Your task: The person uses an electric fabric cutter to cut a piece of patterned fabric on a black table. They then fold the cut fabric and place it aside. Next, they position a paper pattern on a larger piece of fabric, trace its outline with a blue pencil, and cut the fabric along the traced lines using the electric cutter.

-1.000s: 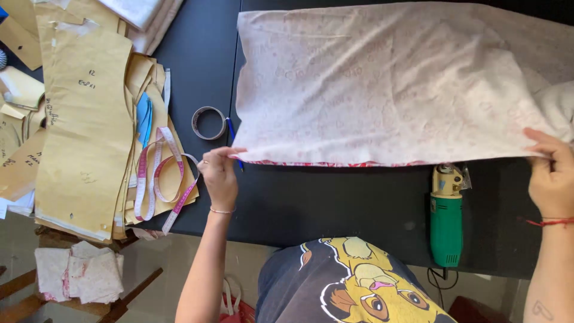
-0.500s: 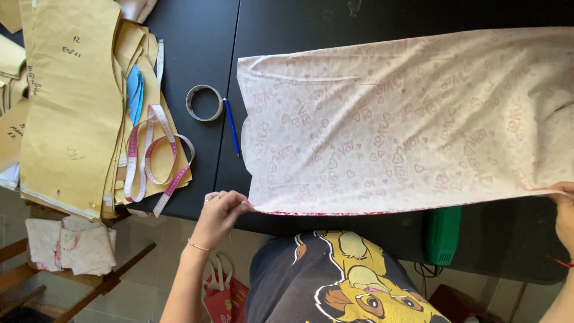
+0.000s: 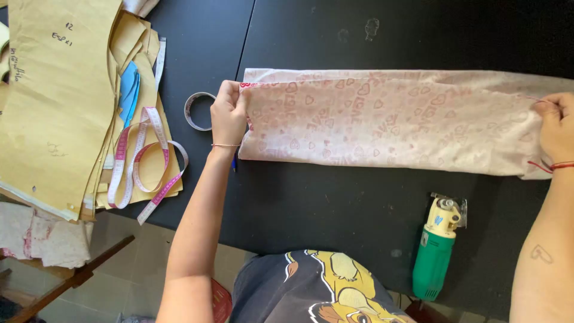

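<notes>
Head view, looking down: folded pale heart-print fabric [image 3: 388, 128] stretched left to right across black table [image 3: 311, 203]. Left hand [image 3: 229, 113] pinching fabric's left end, forearm reaching far from near edge. Right hand [image 3: 557, 122] clamped on right end, wrist bent. Tape roll [image 3: 197, 111] just left of left hand; green rotary cutter [image 3: 436, 248] near right; measuring tape [image 3: 140, 164] on paper patterns [image 3: 60, 96] far left.

cloth [image 3: 388, 125] mid-table | tape roll [image 3: 197, 111] left; cutter [image 3: 436, 251] (nearer) right
</notes>
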